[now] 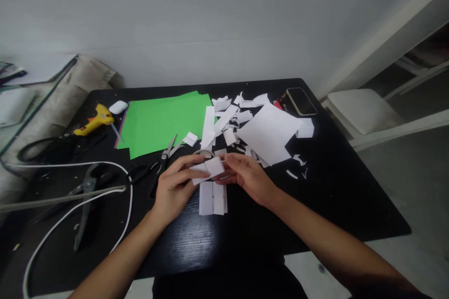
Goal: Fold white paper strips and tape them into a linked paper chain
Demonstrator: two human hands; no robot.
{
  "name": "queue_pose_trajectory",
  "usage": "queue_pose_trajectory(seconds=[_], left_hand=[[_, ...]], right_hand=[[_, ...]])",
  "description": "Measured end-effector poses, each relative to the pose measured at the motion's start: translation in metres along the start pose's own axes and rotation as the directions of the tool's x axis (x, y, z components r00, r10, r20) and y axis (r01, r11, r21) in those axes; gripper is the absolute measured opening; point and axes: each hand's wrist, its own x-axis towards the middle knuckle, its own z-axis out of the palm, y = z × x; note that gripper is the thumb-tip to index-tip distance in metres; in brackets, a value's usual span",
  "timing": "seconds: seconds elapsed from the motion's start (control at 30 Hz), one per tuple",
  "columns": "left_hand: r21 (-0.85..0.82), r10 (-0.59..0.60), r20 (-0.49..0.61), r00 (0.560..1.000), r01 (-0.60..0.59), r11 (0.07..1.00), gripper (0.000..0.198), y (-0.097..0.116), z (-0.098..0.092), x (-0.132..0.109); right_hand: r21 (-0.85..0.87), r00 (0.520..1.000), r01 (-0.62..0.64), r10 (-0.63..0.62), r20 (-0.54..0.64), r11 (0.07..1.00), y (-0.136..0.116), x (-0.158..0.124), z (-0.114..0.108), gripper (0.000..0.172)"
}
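Note:
My left hand (177, 187) and my right hand (249, 177) both grip a small folded piece of white paper (213, 167) above the front half of the table. My left fingers lie across its left end, with the thumb underneath. At its right end my right thumb and fingers pinch it. Below the hands, more folded white paper pieces (213, 198) lie stacked on the black surface. Just behind the held piece shows part of a round roll (204, 153), mostly hidden by my fingers. Open scissors (166, 154) rest left of my left hand.
White scraps (228, 121) and a larger white sheet (270, 133) lie behind the hands. Green sheets (164, 121), a yellow glue gun (100, 119), big shears (86, 201) and a white cable (129, 205) occupy the left. A phone (301, 101) sits near the table's (333, 187) back right corner.

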Motion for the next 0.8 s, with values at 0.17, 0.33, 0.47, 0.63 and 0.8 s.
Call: queue_pose_trajectory(seconds=[0.17, 0.33, 0.47, 0.63, 0.8], left_hand=[[-0.127, -0.056, 0.097, 0.994, 0.068, 0.990, 0.031, 0.002, 0.000, -0.003], [-0.471, -0.365, 0.103, 0.925, 0.369, 0.801, 0.029, 0.008, 0.004, 0.000], [-0.357, -0.485, 0.109, 0.868, 0.489, 0.796, 0.028, 0.010, 0.009, 0.005], [-0.219, -0.504, 0.197, 0.841, 0.539, 0.814, 0.023, 0.010, 0.010, 0.005], [-0.169, -0.506, 0.168, 0.846, 0.530, 0.831, 0.027, 0.010, 0.008, 0.004]], right_hand=[[-0.087, 0.991, 0.080, -0.088, -0.103, 0.993, 0.003, 0.003, -0.004, 0.041], [-0.194, 0.985, 0.117, -0.138, -0.101, 0.974, 0.005, 0.002, -0.004, 0.037], [-0.242, 0.980, 0.153, -0.178, -0.086, 0.958, 0.008, 0.001, -0.002, 0.035], [-0.314, 0.971, 0.211, -0.235, -0.038, 0.925, 0.011, 0.001, -0.002, 0.030], [-0.339, 0.964, 0.235, -0.262, -0.037, 0.911, 0.011, -0.002, -0.001, 0.038]])
